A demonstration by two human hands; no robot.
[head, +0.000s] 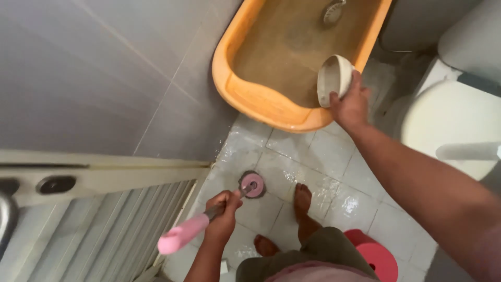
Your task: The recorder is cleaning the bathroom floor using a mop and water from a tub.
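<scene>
My right hand (349, 104) grips a small white scoop bowl (333, 77), tilted on its side at the rim of an orange tub (261, 99) filled with murky water. My left hand (223, 211) is closed around a pink-handled brush (182, 235), whose metal shaft points down to a pink round head (254, 185) resting on the floor drain. Both of my bare feet (302, 201) stand on the wet white tiled floor beside the drain.
A white toilet (454, 120) stands at the right. A red stool (378, 256) sits by my feet. A louvred door (104, 230) with a handle is at the left, below a grey tiled wall (104, 68).
</scene>
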